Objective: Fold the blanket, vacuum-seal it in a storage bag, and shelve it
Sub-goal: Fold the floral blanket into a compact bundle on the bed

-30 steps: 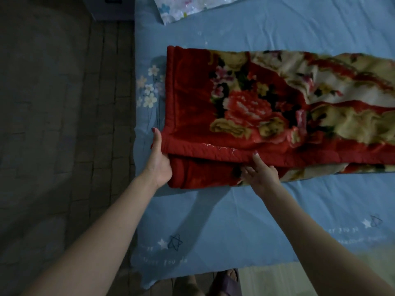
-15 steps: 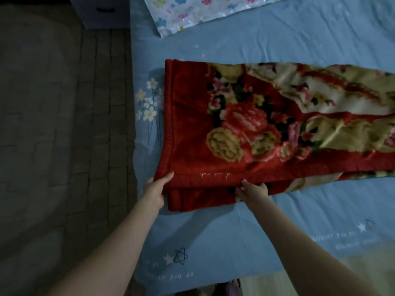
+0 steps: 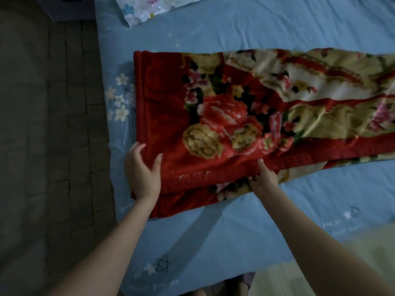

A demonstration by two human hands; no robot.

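A red floral blanket (image 3: pixel 245 116) lies folded into a long strip across the blue bed sheet (image 3: pixel 235 236), running off the right edge of the view. My left hand (image 3: pixel 143 171) rests on its near left corner, thumb on top and fingers spread loosely over the left edge. My right hand (image 3: pixel 264 181) pinches the near edge of the top layer, thumb on top and fingers tucked under it. A lower layer sticks out below the top one. A clear storage bag (image 3: pixel 149 7) with a flower print lies at the far edge of the bed.
The bed's left edge drops to a dark tiled floor (image 3: pixel 49 146). A dark cabinet (image 3: pixel 70 7) stands at the top left. My feet (image 3: pixel 241 285) show at the bed's near edge.
The top layer's near edge has come nearer to me, covering more of the lower layer. My left hand has loosened from gripping the corner to resting on it.
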